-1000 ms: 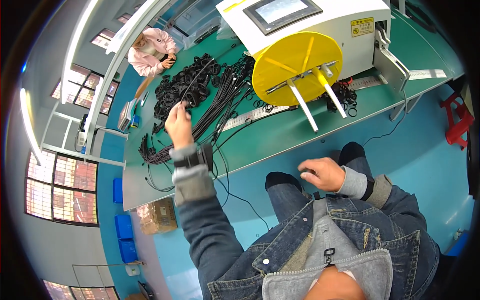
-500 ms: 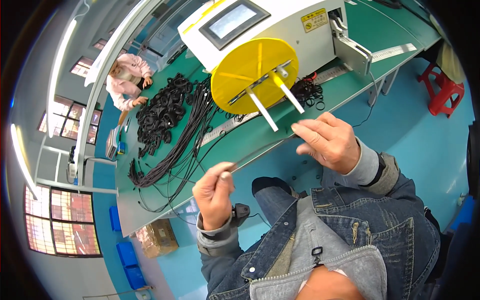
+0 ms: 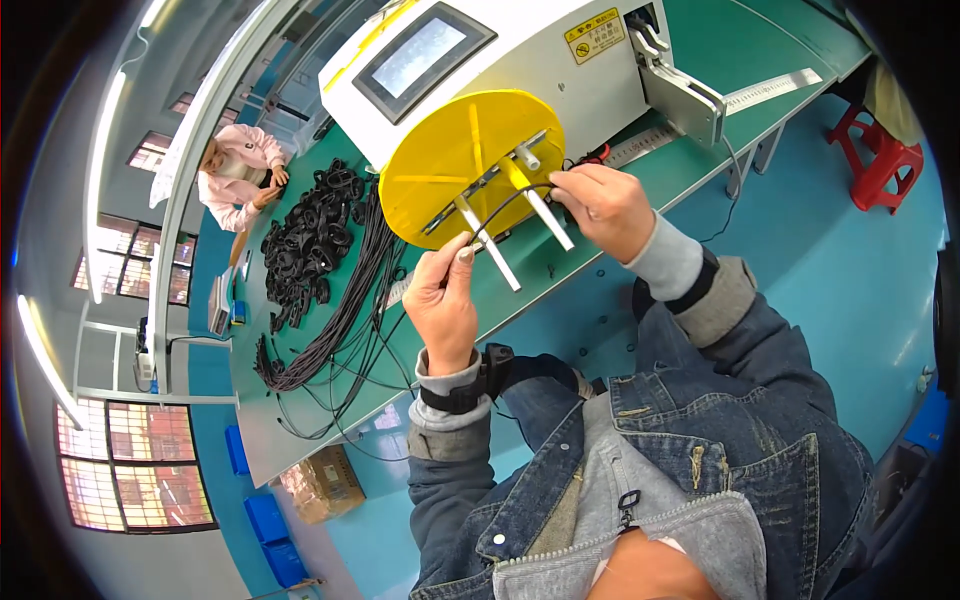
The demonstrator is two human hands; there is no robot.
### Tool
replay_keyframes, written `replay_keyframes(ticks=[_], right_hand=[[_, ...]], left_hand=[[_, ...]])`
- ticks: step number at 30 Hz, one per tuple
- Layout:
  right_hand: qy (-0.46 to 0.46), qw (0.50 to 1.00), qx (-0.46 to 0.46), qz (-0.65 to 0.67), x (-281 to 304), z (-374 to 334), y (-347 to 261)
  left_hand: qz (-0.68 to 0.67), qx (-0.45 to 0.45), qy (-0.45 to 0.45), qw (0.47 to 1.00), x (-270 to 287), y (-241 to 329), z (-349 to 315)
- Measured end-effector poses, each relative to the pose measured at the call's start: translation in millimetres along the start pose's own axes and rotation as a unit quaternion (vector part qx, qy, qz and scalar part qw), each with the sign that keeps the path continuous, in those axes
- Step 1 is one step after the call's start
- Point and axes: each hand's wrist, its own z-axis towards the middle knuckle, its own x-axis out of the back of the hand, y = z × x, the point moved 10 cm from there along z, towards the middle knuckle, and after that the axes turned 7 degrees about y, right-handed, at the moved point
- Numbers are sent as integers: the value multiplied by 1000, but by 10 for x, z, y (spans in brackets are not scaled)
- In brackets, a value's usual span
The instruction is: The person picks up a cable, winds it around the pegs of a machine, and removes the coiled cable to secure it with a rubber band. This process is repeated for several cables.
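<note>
The bare left hand (image 3: pixel 445 303) and right hand (image 3: pixel 608 208), fingers closed, both pinch a thin black cable (image 3: pixel 498 208). It bows between them, beside two straight silver rods (image 3: pixel 497 258) on a round yellow disc (image 3: pixel 420 185).

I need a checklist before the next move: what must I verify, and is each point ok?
1. Bare left hand pinches thin black cable: ok.
2. Bare right hand pinches the cable too: ok.
3. Cable touches straight silver metal rods on round yellow disc: cannot tell.
4. Pile of coiled black cables apart from both hands: ok.
5. Pink-sleeved co-worker's hands away from disc: ok.
</note>
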Motion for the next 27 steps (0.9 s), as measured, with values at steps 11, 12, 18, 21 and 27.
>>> replay_keyframes(ticks=[11, 12, 18, 21, 27], right_hand=[[-10, 994, -80, -67, -217, -61, 383], [-7, 992, -103, -70, -153, -119, 435], [16, 992, -123, -23, 73, -343, 322], [-17, 988, -156, 9, 99, -467, 329], [-49, 976, -211, 35, 198, -657, 355]], left_hand=[[12, -12, 3, 1000, -123, -105, 162], [21, -26, -7, 999, -140, -78, 152], [-12, 11, -19, 1000, -137, -177, 180], [-30, 15, 6, 999, -105, -182, 142], [115, -44, 20, 992, 52, 49, 4]])
